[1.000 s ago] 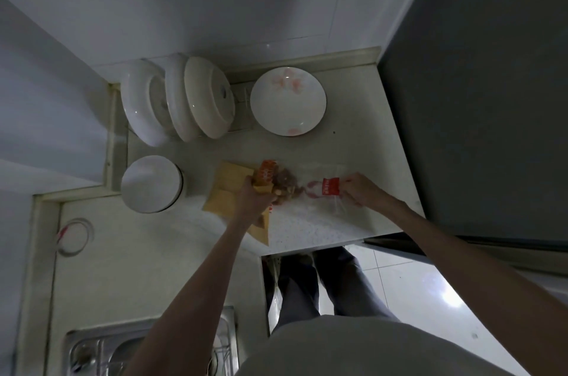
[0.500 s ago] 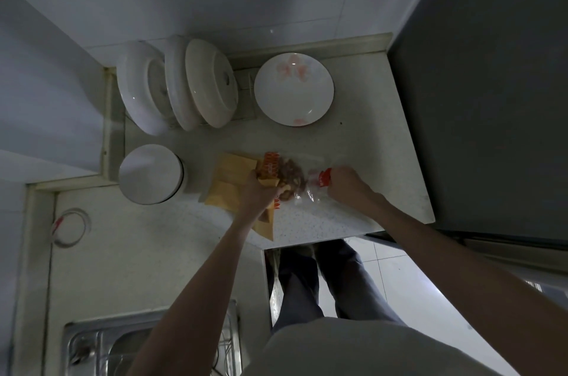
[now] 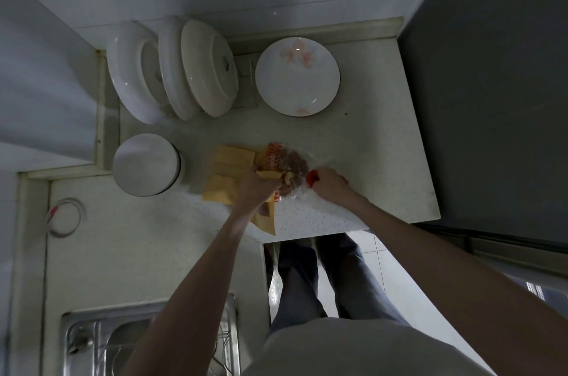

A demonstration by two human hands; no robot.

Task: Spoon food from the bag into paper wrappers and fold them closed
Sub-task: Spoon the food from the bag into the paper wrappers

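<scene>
A clear plastic bag (image 3: 292,162) with orange-red print holds brown food and lies on the pale speckled counter (image 3: 362,160). Several yellow-brown paper wrappers (image 3: 229,166) lie just left of it. My left hand (image 3: 256,183) rests over the wrappers and grips the bag's left end together with a wrapper edge. My right hand (image 3: 327,183) pinches the bag's red-printed right end. No spoon shows.
Several white plates (image 3: 172,74) stand on edge at the back left; a flowered plate (image 3: 296,77) lies flat behind the bag. A white lidded bowl (image 3: 146,165) sits left of the wrappers. The sink (image 3: 107,342) is near left, the counter's front edge (image 3: 307,237) just below my hands.
My right hand has slid left along the bag toward my left hand, bunching the bag shorter. My left hand stays on the wrappers.
</scene>
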